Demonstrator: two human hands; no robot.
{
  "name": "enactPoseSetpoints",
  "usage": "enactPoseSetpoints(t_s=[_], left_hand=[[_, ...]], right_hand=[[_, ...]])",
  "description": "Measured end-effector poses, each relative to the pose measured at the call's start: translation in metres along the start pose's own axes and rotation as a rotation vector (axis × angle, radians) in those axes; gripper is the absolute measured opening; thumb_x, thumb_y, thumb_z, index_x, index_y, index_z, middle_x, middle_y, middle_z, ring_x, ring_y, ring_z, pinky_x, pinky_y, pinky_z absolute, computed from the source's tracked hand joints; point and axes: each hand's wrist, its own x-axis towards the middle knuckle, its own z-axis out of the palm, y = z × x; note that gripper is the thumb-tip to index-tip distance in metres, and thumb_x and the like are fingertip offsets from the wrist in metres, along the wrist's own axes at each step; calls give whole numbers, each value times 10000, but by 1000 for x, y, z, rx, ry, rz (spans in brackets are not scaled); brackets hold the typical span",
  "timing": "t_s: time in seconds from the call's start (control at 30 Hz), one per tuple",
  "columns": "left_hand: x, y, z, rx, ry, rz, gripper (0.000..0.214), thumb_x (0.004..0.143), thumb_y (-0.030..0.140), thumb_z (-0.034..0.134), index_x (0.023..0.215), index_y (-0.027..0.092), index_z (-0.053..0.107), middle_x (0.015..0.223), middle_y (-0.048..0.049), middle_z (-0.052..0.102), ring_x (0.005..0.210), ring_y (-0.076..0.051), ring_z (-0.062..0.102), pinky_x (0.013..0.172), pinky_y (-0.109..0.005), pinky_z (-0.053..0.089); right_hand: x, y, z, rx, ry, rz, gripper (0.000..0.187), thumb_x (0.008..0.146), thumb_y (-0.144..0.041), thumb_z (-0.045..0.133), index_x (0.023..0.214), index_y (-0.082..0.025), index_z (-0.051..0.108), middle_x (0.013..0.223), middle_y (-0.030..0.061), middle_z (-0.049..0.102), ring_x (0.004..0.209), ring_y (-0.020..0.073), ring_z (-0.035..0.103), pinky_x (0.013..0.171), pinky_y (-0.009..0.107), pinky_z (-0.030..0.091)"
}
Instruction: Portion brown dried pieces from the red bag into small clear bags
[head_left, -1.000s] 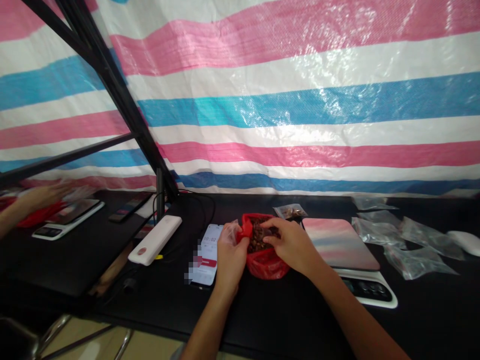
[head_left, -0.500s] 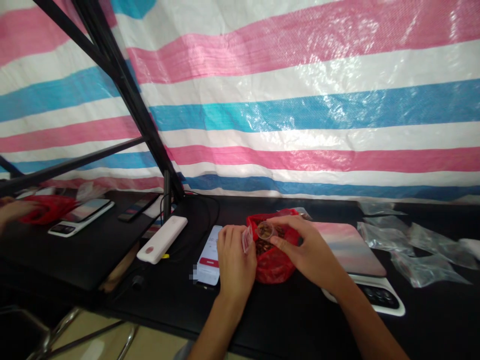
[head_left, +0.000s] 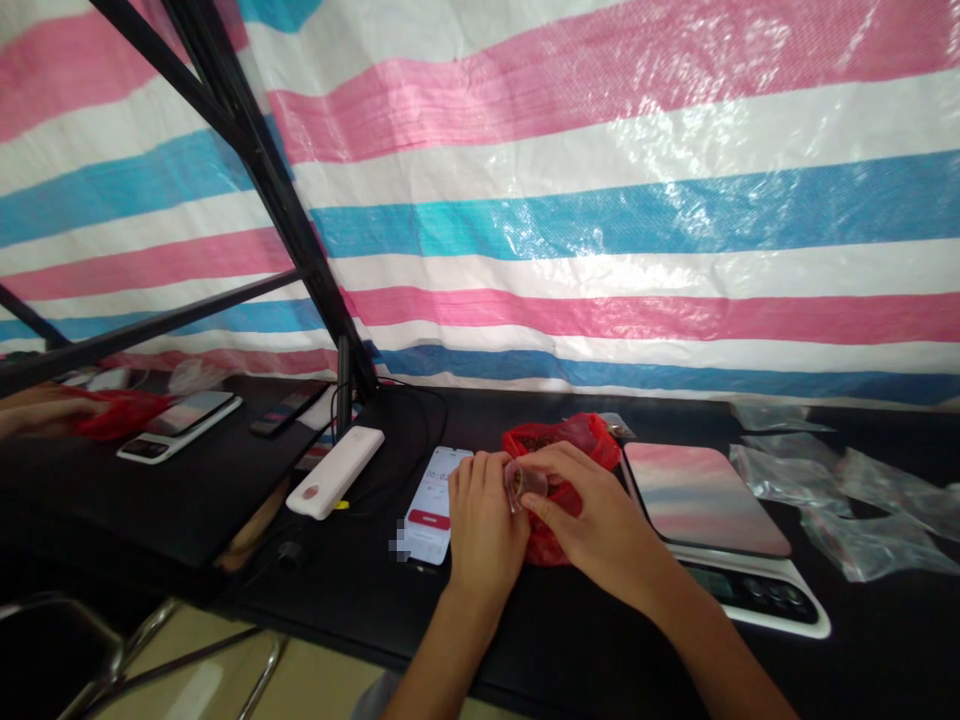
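My right hand (head_left: 592, 520) pinches a small clear cup (head_left: 535, 480), tilted toward the left, with brown bits showing inside it. My left hand (head_left: 487, 515) is closed on a small clear plastic bag (head_left: 514, 487), and the cup's rim is at the bag's mouth; whether it is inside cannot be made out. Beneath and behind both hands sits an open red plastic bag (head_left: 592, 436) of small brown pieces, partly covered by my right hand. A phone (head_left: 435, 510) with a lit timer screen lies just left of my left hand.
Right of the red bag stands a white kitchen scale (head_left: 705, 500). Several clear zip bags (head_left: 795, 478) lie farther right. On the left are a white power bank (head_left: 337, 472), black cables and a metal post (head_left: 281, 200). Another person's hand (head_left: 67, 410) is at the neighbouring table.
My right hand has brought the cup from above the red bag left and slightly down to the clear bag in my left hand. The view has shifted slightly.
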Motion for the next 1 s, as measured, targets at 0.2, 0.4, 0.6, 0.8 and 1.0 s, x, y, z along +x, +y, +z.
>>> enactPoseSetpoints(t_s=[0.2,0.4,0.6,0.8,1.0], left_hand=[[1,3,-3,63,-44,-20,345,818,64,574,1133,192,626,1059,-101,671,1029,-311,575,931,-480,460],[-1,6,-4,137,-28,-15,503,789,74,589,1274,207,602,1102,-102,702,1065,-324,604,1000,-503,420],[0,5,-6,178,-135,8,577,775,45,576,1334,185,586,1132,-114,718,1074,-329,620,1014,-501,399],[-1,1,-9,233,-205,20,637,742,8,578,1353,188,589,1124,-108,730,1061,-334,625,1009,-506,402],[-4,0,-12,248,-170,72,680,763,4,551,1412,210,532,1123,-82,735,1034,-311,623,1018,-489,395]], right_hand=[[-1,1,4,16,-22,0,257,889,-128,603,1094,-251,696,1143,46,651,1068,200,633,1016,368,485],[-5,1,4,-16,-22,-4,285,876,-107,598,1104,-261,672,1179,47,636,1085,207,635,1024,377,485],[-6,11,12,77,-37,36,236,838,-77,605,1004,-240,638,1040,20,641,978,190,640,936,352,510],[-6,12,14,121,-35,80,218,825,-72,607,973,-232,617,1040,16,641,977,184,638,942,356,504],[-7,4,15,58,-55,59,241,827,-56,593,981,-237,627,1054,13,637,983,180,629,935,346,491]])
